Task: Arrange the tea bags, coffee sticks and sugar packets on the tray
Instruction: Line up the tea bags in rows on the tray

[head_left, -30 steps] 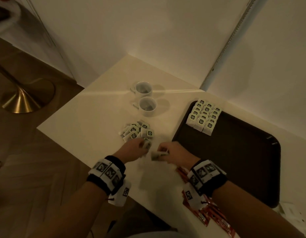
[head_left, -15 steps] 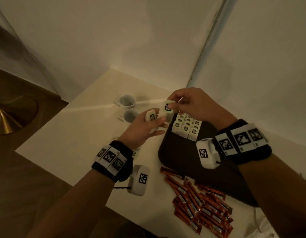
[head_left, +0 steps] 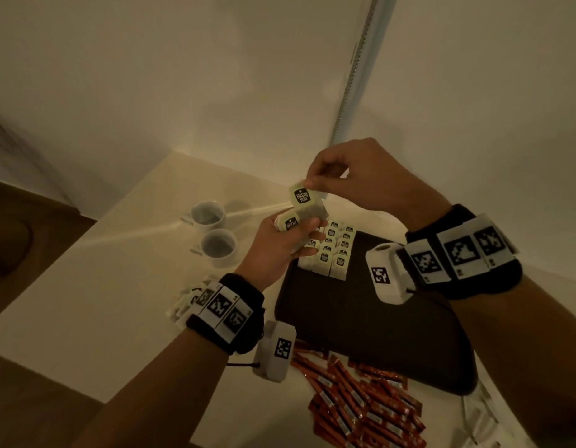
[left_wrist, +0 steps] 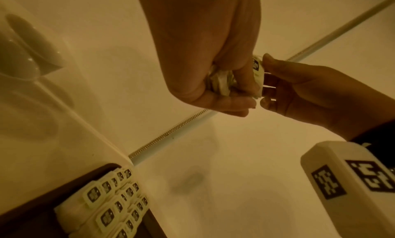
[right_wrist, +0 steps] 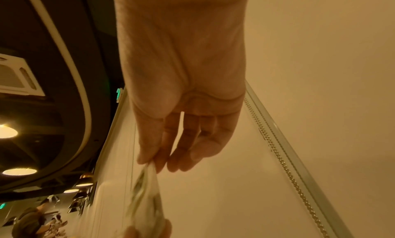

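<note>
Risked dropping a loose bag from the bunch: left hand (head_left: 273, 250) curled round several tea bags (head_left: 288, 223) at once, held in the air above the far-left corner of the tray (head_left: 361, 318), so any slackening during the handover could have let one slip onto the rows already laid. Right hand (head_left: 361, 179) pinched a single tea bag (head_left: 304, 197) by its top edge between thumb and forefinger, other fingers loosely bent, touching the bunch below it; a tug at the wrong layer could have pulled two out together. Could also have knocked the standing rows of tea bags (head_left: 332, 253) askew when setting down, packed as tightly as they were. Looked small, pale and square, each with a dark printed label, thin paper, slightly puffed. More tea bags in a heap (head_left: 186, 297) on the table (head_left: 86, 302), left of the tray; red coffee sticks (head_left: 361, 402) scattered near its front edge, not yet arranged
</note>
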The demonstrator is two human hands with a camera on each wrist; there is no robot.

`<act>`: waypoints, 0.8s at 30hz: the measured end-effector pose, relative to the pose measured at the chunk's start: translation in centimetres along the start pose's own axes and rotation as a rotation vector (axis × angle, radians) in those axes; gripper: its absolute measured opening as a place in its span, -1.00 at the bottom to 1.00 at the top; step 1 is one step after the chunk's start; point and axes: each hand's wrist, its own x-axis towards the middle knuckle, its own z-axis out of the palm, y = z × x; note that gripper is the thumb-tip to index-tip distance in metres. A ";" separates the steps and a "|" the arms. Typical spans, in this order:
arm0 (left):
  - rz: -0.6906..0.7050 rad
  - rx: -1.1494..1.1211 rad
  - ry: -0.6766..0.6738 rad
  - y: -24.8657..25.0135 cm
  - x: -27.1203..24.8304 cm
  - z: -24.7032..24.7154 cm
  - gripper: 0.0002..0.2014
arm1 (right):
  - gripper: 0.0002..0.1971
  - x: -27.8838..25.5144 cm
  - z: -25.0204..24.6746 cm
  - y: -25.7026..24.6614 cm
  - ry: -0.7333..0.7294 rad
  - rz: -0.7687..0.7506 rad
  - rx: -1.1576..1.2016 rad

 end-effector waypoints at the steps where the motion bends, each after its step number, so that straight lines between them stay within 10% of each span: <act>1: 0.009 0.039 0.000 0.0 0.2 -0.1 -0.89 | -0.73 0.0 -0.1 0.3 -0.010 0.019 0.006; 24: 0.092 0.367 0.042 1.5 3.0 -1.4 -0.92 | -0.73 0.7 0.9 3.6 -0.013 0.170 0.112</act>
